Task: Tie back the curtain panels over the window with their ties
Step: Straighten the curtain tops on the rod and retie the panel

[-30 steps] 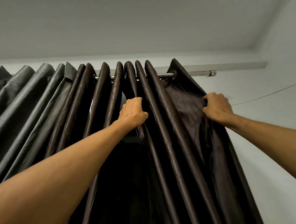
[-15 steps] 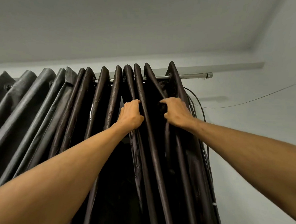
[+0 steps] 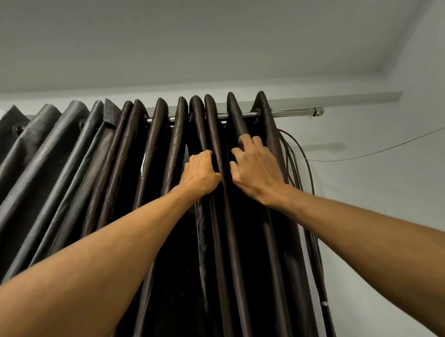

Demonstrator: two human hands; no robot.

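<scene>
- Brown curtain panel [image 3: 230, 245] hangs by metal eyelets from a rod [image 3: 290, 112] high on the wall [image 3: 386, 211], just under the ceiling [image 3: 209, 40]. It fills the middle of the view and is drawn together in many narrow upright folds.
- Its last fold on the right sits a little before the capped end of the rod, so a short piece of bare rod shows there.
- Left hand [image 3: 199, 173] is clenched on one fold of the brown curtain panel, somewhat below the rod. The fingers go into the gap behind the fold and the thumb lies in front of it.
- Right hand [image 3: 257, 171] is just beside the left one, with one fold between them. Its fingers [image 3: 248, 142] are spread and only lightly bent, and they lie against the folds without closing round any. This hand is a little blurred.
- Both forearms reach up from the lower corners of the view.
- Grey curtain panel [image 3: 48, 151] hangs to the left of the brown one, in wider folds that slant down to the left. It touches the brown panel where the two meet.
- Dark cables [image 3: 297, 159] hang in a loop just beside the right edge of the brown panel and go down along it.
- Thin wire [image 3: 370, 151] runs from the cables across the wall to the right edge of the view.
</scene>
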